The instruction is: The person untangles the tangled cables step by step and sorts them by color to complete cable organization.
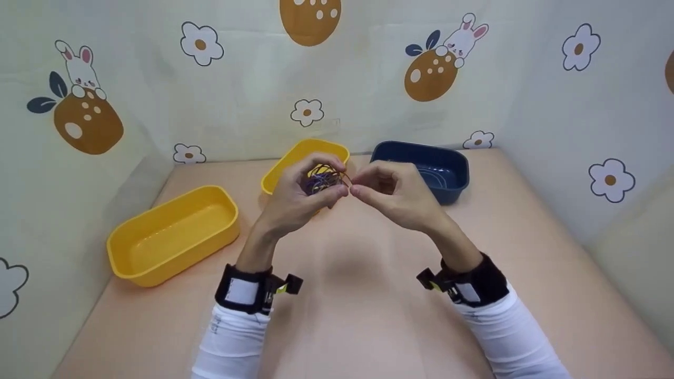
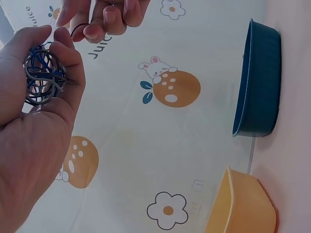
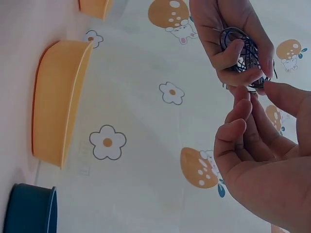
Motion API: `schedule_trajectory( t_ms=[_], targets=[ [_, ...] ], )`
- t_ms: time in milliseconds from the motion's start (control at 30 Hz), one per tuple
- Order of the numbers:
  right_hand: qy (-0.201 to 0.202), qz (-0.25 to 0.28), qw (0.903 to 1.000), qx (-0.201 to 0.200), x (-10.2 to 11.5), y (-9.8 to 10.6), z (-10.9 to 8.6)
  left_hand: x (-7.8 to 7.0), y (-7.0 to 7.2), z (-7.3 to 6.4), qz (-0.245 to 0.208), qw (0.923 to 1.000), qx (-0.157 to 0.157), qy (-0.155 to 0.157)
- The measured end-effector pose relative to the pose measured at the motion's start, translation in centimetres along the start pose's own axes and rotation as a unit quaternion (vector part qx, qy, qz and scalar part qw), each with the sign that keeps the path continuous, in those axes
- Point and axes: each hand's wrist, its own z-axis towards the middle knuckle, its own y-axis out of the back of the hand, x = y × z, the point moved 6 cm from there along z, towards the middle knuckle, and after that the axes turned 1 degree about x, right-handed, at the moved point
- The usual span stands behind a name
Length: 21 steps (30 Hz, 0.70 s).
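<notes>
A tangled bundle of thin wires, blue, grey and dark, sits in the curled fingers of my left hand, held up above the table. In the left wrist view the wire bundle shows as a round nest between thumb and fingers. My right hand meets the left at the fingertips and pinches a reddish-brown wire that bends out of the bundle. The right wrist view has the right hand below the left hand, thumb and forefinger together at the bundle's lower edge.
A yellow bin stands at the left of the peach-coloured table. Behind my left hand is a second yellow bin, partly hidden. A dark blue bin stands behind my right hand. Patterned cloth walls enclose the table.
</notes>
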Motion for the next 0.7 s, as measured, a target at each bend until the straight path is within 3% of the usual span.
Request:
schedule_trajectory(
  t_ms=[333,533,700],
  targets=[
    [0.004,-0.091,0.9952,-0.037,0.4,1.0,-0.7,0.2,-0.2,0.1,0.001,0.9998,0.012,0.014],
    [0.033,-0.103,0.9921,-0.064,0.7,1.7,-0.8,0.3,0.0,-0.1,-0.006,0.9991,0.021,0.037],
    [0.059,-0.142,0.9837,-0.093,1.1,2.5,-0.9,0.3,0.2,-0.2,-0.007,0.9986,0.022,0.047]
  ],
)
